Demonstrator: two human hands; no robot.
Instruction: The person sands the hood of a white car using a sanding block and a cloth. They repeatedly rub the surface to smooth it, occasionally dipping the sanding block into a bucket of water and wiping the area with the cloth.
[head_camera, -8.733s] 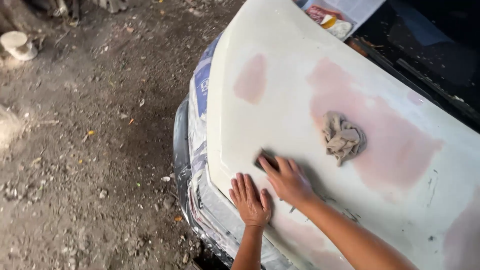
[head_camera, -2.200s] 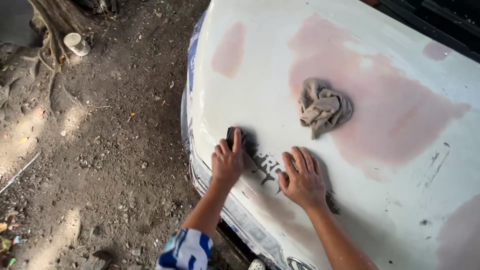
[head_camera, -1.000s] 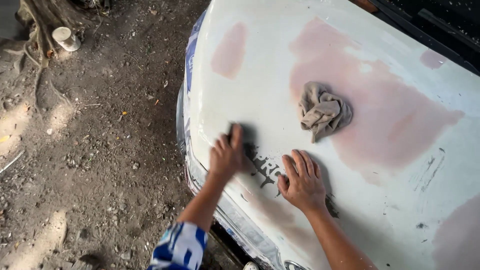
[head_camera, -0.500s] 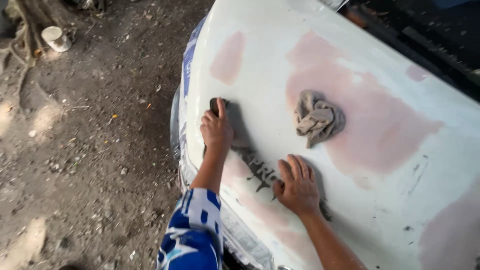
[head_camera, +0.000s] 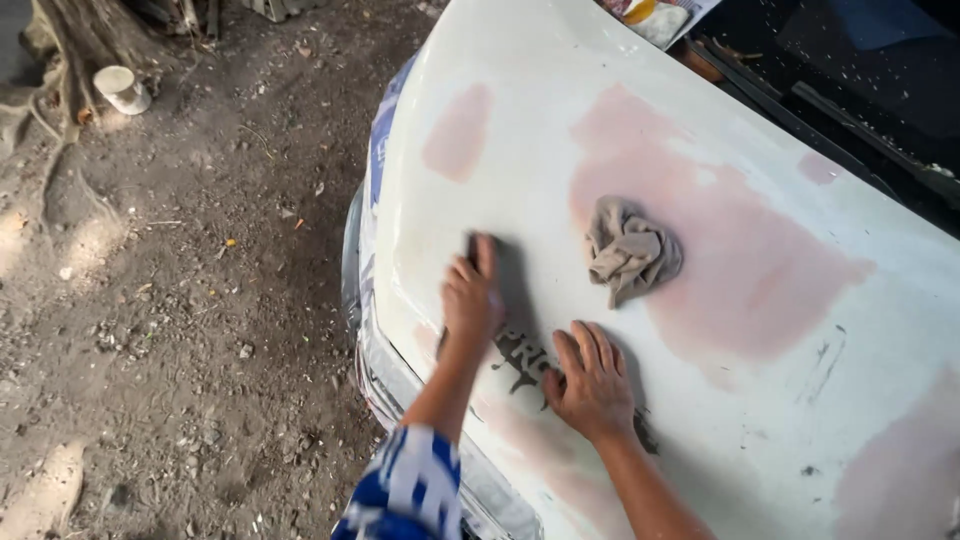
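The car hood (head_camera: 700, 420) is filling the right side of the view, its left edge curving down to the bumper (head_camera: 365, 330) and the dirt ground (head_camera: 180, 330) beyond. Open painted surface is lying above and to the right of both hands, broken by pink filler patches (head_camera: 720, 270). The left hand (head_camera: 470, 295) is working just inside the hood's left edge, with little room left before the drop to the bumper. It is lying flat, palm down, fingers (head_camera: 485, 255) pressed together and pointing up the hood, bearing on a dark sanding pad (head_camera: 472, 240) of which only a sliver is showing at the fingertips; the pad is sitting on the hood near the front left corner. The right hand (head_camera: 590, 385) is resting flat beside it, fingers (head_camera: 585, 345) slightly spread, palm bracing on the panel over a dark smudged mark (head_camera: 520, 360), holding nothing. A crumpled grey rag (head_camera: 630, 250) is lying on the large pink patch, near the right hand but apart from it, standing in any path straight up the hood. A blue-and-white sleeve (head_camera: 410, 495) is covering the left forearm at the bottom edge. A white cup (head_camera: 122, 88) is sitting by tree roots (head_camera: 70, 60) at upper left, well apart.
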